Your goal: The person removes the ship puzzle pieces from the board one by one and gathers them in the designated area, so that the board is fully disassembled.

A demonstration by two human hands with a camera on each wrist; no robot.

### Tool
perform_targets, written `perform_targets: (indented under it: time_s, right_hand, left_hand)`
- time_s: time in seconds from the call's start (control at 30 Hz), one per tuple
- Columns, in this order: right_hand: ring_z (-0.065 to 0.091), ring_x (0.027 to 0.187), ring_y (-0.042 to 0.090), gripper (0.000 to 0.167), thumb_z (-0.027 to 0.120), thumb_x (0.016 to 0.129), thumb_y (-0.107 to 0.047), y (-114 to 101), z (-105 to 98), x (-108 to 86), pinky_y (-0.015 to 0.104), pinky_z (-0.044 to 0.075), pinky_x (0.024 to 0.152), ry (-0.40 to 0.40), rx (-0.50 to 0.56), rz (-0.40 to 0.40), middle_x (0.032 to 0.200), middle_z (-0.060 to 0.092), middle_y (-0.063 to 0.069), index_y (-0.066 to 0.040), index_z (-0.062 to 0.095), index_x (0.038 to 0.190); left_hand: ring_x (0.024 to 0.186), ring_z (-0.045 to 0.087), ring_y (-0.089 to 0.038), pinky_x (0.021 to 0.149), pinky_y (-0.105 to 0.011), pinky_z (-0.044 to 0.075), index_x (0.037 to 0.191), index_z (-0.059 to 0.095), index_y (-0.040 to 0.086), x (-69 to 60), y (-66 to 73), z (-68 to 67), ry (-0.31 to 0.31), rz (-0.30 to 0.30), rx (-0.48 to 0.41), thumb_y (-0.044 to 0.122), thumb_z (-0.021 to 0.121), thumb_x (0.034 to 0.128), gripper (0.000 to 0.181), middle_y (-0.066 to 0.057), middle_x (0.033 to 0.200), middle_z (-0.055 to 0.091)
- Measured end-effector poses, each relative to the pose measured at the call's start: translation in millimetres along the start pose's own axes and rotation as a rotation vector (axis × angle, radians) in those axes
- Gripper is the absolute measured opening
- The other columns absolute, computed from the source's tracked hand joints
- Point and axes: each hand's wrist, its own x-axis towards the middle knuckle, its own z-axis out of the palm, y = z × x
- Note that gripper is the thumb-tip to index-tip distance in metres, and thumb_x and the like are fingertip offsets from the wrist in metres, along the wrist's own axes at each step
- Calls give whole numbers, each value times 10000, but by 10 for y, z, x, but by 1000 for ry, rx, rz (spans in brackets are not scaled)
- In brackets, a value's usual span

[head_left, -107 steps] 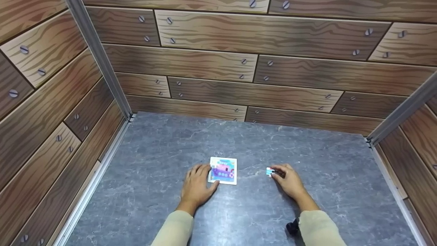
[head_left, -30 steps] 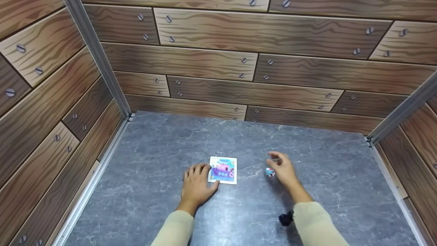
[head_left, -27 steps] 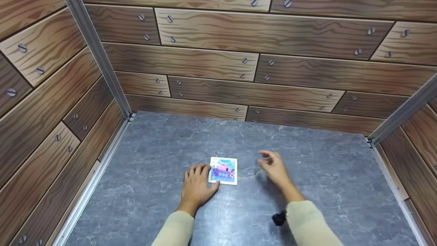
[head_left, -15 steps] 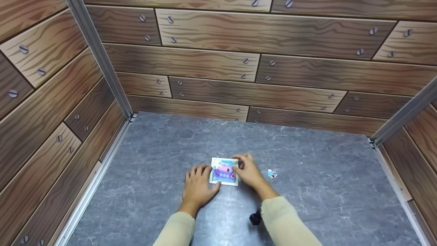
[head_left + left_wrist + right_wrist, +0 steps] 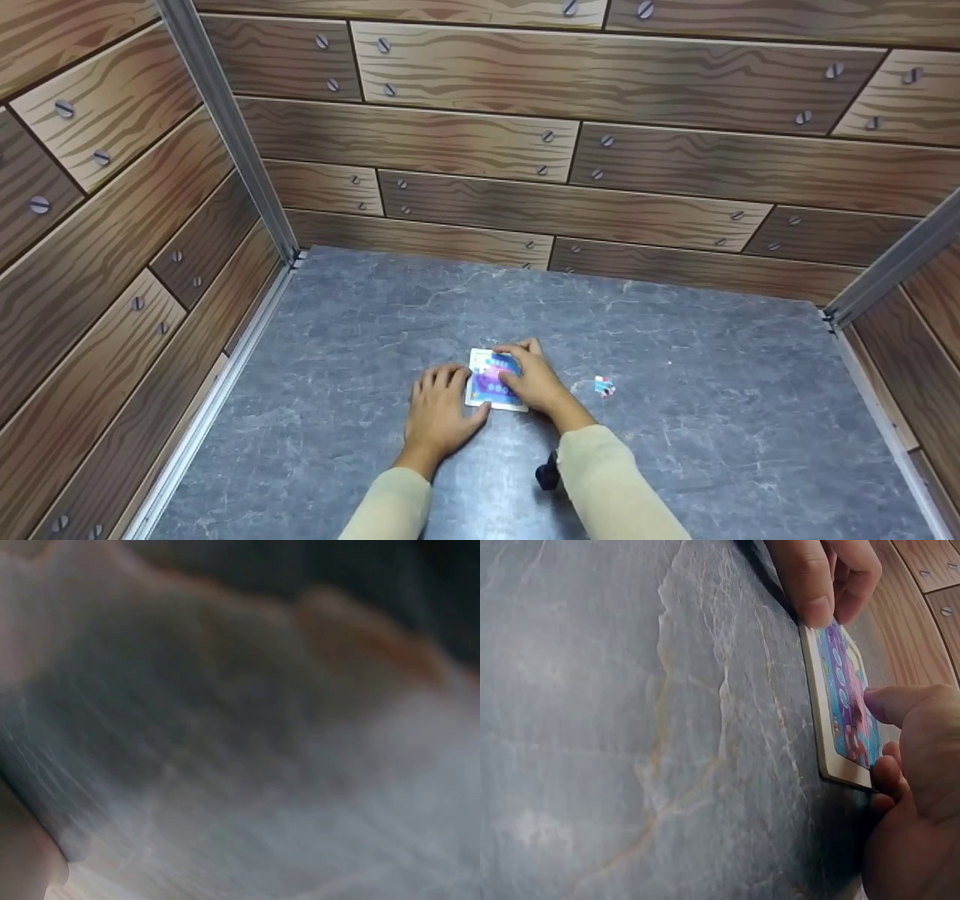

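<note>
A small square jigsaw puzzle (image 5: 489,384), with a white border and a pink and purple ship picture, lies on the grey marbled tabletop. My left hand (image 5: 440,411) holds its near left corner, thumb on the near edge and fingers along the left side. From the right, my right hand (image 5: 536,381) reaches over the puzzle. Its thumb (image 5: 889,703) presses on the picture while the other fingers curl at the right border, as the right wrist view shows. That hand covers the puzzle's right part. The left wrist view is too blurred for detail.
Small blue, white and red puzzle pieces (image 5: 604,386) lie to the right of the right hand. A black device (image 5: 549,474) sits at the right wrist. Wood-patterned walls (image 5: 480,142) with metal corner posts enclose the tabletop (image 5: 720,420) at the back and sides.
My right hand has left the small pieces on the right and moved left onto the puzzle, its thumb now over the picture. The left hand has stayed at the puzzle's corner.
</note>
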Motion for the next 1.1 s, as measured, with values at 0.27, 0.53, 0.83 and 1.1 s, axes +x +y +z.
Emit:
perform_targets:
  time_s: [0.27,0.53,0.83,1.1]
  right_hand:
    - [568,1311,366,457,764,979,-68,6,-16,-12,569,437,1216,-25,-22,-8,1328,509,157,-104,688,1428]
    - [561,1344,352,467,764,996,-104,5,-7,-3,539,443,1226,-35,-28,20,1363,498,133,-97,671,1453]
    - [564,1345,362,403,759,996,-84,-1,10,-10,544,441,1226,-14,-5,37,1356,500,139,-110,687,1392]
    - [561,1328,365,367,727,987,4,-7,26,-10,549,436,1218,24,51,51,1336,508,150,-117,705,1333]
  left_hand:
    - [1417,532,-305,1153,-581,429,1394,669,237,7,-25,14,27,-5,-63,687,694,914,659,2,1478,628]
    - [1421,526,-306,1148,-587,426,1390,667,240,7,-25,-12,24,-15,-86,681,705,913,650,7,1484,624]
    - [1410,531,-305,1133,-598,434,1383,671,236,6,-22,-16,25,-9,-87,677,713,909,649,4,1478,626]
    - [1413,536,-304,1135,-570,435,1395,674,233,10,-22,2,24,-10,-91,668,713,906,656,11,1479,632]
